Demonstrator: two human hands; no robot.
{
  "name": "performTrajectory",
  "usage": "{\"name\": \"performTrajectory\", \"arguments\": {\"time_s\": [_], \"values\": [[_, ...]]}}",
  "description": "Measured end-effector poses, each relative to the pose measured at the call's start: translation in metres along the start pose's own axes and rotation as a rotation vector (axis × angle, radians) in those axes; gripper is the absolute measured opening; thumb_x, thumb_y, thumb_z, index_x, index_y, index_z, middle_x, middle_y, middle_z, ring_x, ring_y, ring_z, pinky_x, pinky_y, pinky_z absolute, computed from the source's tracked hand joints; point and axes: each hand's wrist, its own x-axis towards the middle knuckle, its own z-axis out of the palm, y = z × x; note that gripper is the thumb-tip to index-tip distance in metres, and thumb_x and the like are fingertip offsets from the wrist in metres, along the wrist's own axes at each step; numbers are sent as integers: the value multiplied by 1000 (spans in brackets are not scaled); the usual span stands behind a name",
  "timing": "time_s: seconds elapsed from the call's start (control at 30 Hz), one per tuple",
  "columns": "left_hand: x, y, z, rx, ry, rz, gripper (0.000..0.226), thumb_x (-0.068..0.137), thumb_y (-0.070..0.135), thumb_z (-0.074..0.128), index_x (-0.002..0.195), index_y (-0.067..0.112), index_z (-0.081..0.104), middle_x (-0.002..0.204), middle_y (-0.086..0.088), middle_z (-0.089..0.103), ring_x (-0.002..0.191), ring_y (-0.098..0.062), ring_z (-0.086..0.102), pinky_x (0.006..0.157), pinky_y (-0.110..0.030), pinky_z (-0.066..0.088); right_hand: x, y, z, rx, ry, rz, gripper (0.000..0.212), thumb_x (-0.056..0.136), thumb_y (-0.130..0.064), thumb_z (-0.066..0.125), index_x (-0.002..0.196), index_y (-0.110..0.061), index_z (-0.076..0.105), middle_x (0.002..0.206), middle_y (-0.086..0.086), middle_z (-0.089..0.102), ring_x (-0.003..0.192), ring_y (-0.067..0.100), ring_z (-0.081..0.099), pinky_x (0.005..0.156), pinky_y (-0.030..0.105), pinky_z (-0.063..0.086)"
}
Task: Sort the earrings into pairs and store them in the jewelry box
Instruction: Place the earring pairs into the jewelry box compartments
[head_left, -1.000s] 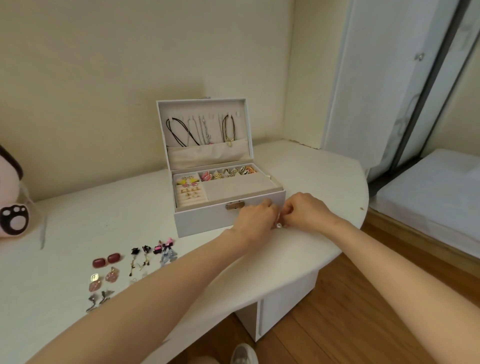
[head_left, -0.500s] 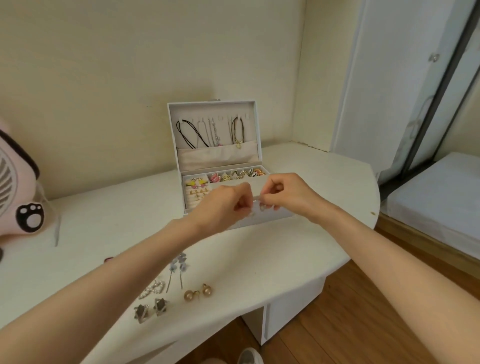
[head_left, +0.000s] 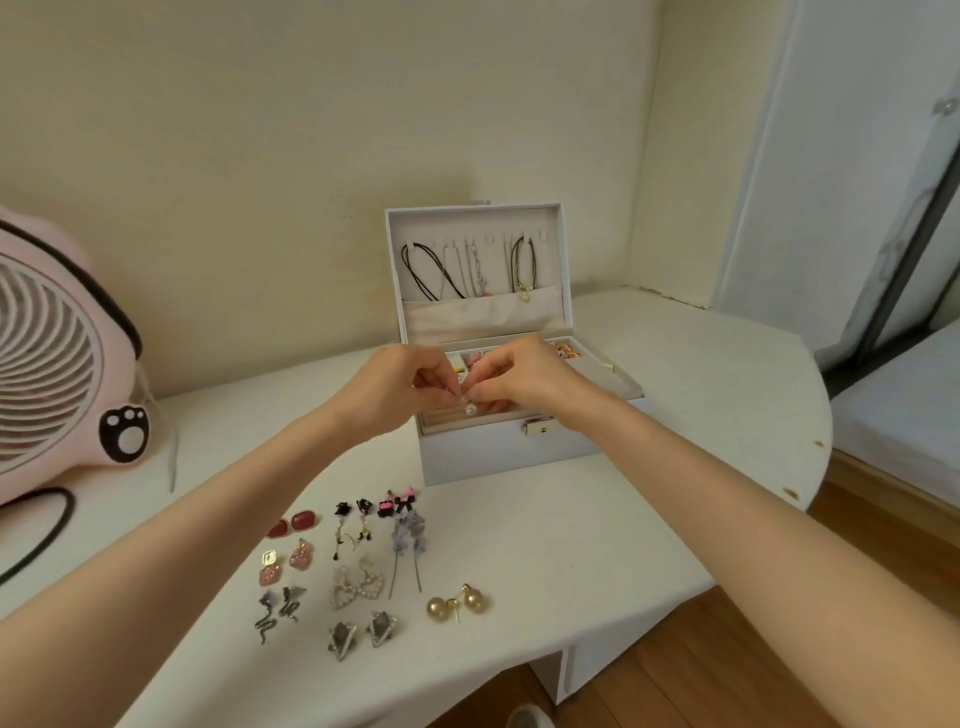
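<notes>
Together, the left hand (head_left: 402, 387) and right hand (head_left: 524, 379) pinch a pearl earring (head_left: 470, 409) above the jewelry box (head_left: 498, 452).

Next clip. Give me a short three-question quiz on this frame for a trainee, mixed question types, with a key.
1. True or false: the jewelry box has its lid shut.
2. What do the left hand and right hand pinch between them above the box? A) pearl earring B) necklace C) ring
3. Which earring pair lies farthest right on the table?
Key: 1 false, the lid stands open. 2 A. 3 the gold ball pair.
</notes>
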Motion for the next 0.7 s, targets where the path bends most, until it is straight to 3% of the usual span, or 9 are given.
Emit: {"name": "performTrajectory", "arguments": {"time_s": [0.13,0.33,0.43,0.57,0.63,0.7], "values": [[0,-4,-3,-52,-1,-9,11,79,6,69,76,16,65,70,8,62,61,5,53,57,-7,39,5,-2,4,-51,-12,42,9,76,-2,71,85,-4,73,68,-1,66,62,12,64,61,18,53],[1,-9,2,-158,17,-40,10,84,4,63,87,10,69,71,7,64,61,6,55,60,-6,42,11,-8,0,-153,-61,106,16,77,-3,69,92,-1,73,83,16,70,71,19,65,68,23,55],[4,-14,5,-227,26,-87,9,83,3,64,86,11,65,72,2,65,58,5,56,58,-6,42,14,-10,-1,-211,-86,129,14,77,-2,69,90,-3,74,88,17,71,76,21,65,73,27,55],[5,-15,4,-293,29,-122,10,82,1,66,80,10,62,70,-2,63,52,6,55,52,-4,38,19,-13,1,-242,-101,150,12,76,4,70,75,-9,69,112,17,66,78,26,66,78,35,57],[5,-17,2,-272,37,-117,7,84,4,64,81,11,65,70,0,63,54,7,53,52,-4,37,22,-13,3,-245,-95,171,19,74,5,71,69,-12,62,107,16,66,73,26,64,78,39,57],[4,-19,2,-236,49,-113,8,85,8,63,83,14,68,74,0,66,57,7,53,54,-4,37,26,-14,6,-266,-101,188,23,73,6,72,69,-12,59,83,11,66,64,22,60,70,35,55]]}}
